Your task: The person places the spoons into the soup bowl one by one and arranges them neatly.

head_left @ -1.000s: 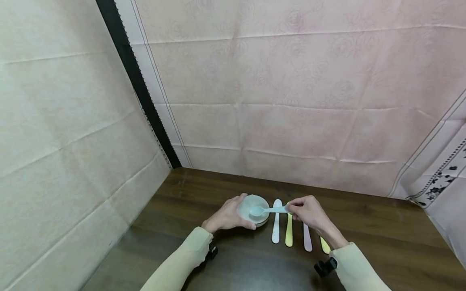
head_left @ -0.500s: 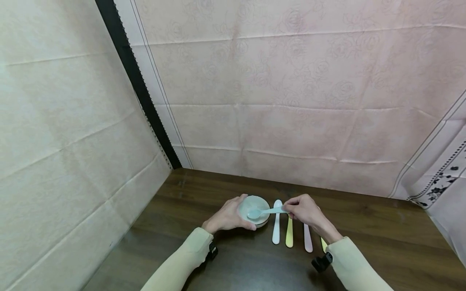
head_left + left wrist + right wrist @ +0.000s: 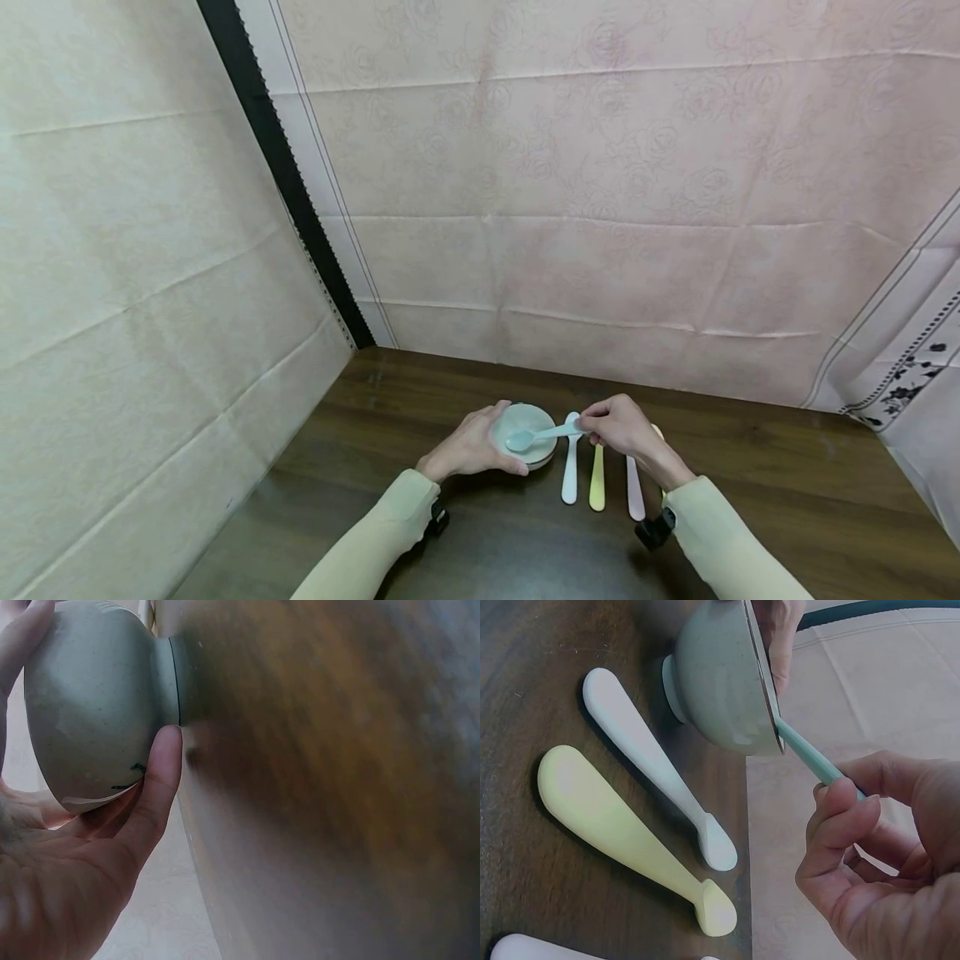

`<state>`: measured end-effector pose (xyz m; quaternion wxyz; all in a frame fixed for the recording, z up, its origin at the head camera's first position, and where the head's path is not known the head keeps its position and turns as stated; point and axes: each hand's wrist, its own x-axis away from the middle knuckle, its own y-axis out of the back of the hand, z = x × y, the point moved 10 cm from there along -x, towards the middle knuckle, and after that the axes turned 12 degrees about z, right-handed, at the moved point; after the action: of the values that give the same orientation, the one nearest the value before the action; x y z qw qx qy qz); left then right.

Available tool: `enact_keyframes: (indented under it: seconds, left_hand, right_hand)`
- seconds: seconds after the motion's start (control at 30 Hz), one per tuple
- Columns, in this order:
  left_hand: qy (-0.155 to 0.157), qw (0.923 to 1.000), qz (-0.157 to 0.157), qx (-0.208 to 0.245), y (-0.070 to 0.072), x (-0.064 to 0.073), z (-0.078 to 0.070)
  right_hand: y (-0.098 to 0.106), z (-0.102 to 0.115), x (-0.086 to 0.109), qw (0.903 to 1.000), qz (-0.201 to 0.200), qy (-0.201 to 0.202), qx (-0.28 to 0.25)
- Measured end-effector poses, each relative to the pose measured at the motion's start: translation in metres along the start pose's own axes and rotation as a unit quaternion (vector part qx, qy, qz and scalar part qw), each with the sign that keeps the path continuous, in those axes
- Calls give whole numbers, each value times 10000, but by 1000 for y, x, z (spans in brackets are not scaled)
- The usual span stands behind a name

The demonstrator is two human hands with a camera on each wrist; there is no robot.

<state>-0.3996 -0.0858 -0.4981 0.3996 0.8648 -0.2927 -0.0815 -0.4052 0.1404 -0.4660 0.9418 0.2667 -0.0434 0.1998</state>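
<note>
A pale grey-green bowl (image 3: 534, 418) stands on the table. My left hand (image 3: 472, 442) holds it from the left, with the thumb at the near side and the fingers at the far side. The left wrist view shows a finger (image 3: 159, 769) low against the bowl's foot. Between thumb and fingers, my right hand (image 3: 622, 429) pinches the handle of a light turquoise spoon (image 3: 546, 433). Its head is over the bowl's inside in the head view. In the right wrist view the spoon (image 3: 806, 752) slants across the rim, its head hidden behind the bowl wall.
To the right of the bowl, a whitish spoon (image 3: 569, 479), a yellow spoon (image 3: 597, 483) and a pale lilac spoon (image 3: 634, 492) lie in a row on the wooden table (image 3: 495, 542). Another yellow spoon is mostly hidden by the right forearm. Cloth (image 3: 600, 208) hangs behind.
My right hand has shifted a little left, and the spoon's head has moved left and slightly nearer inside the bowl. The left hand and bowl have stayed put.
</note>
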Motion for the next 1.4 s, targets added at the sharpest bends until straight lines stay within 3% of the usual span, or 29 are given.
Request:
enact_keyframes:
  seconds: [0.27, 0.5, 0.73, 1.4]
  left_hand:
    - [-83, 10000, 10, 21, 0, -1, 0]
    - [-373, 9993, -42, -52, 0, -2, 2]
    - [12, 10000, 26, -19, 0, -2, 3]
    - [109, 9999, 65, 72, -1, -2, 5]
  right_hand:
    - [0, 0, -4, 10000, 31, -38, 6]
    - [0, 0, -5, 10000, 1, -43, 38]
    - [-2, -3, -8, 10000, 46, -57, -22]
    - [0, -9, -7, 9991, -159, -231, -304]
